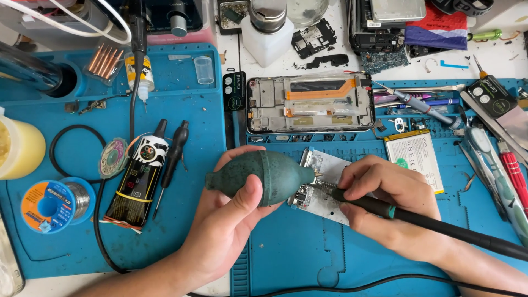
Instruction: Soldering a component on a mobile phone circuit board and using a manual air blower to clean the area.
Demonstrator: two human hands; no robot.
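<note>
Now we hold a green rubber air blower (258,177) in our left hand (231,217), grip closed around its bulb, nozzle aimed at a small circuit board (319,187) on the blue mat (286,247). Our right hand (385,192) pinches a black soldering iron (385,208), its tip on the board. An opened phone frame (311,103) lies just beyond.

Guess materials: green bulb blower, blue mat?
Bulb blower, held in the left hand: probably rubber, matte dark green, slightly mottled surface with a moulded seam around it. Blue mat: likely silicone, matte, with moulded compartments and ridges, smudged in places.
</note>
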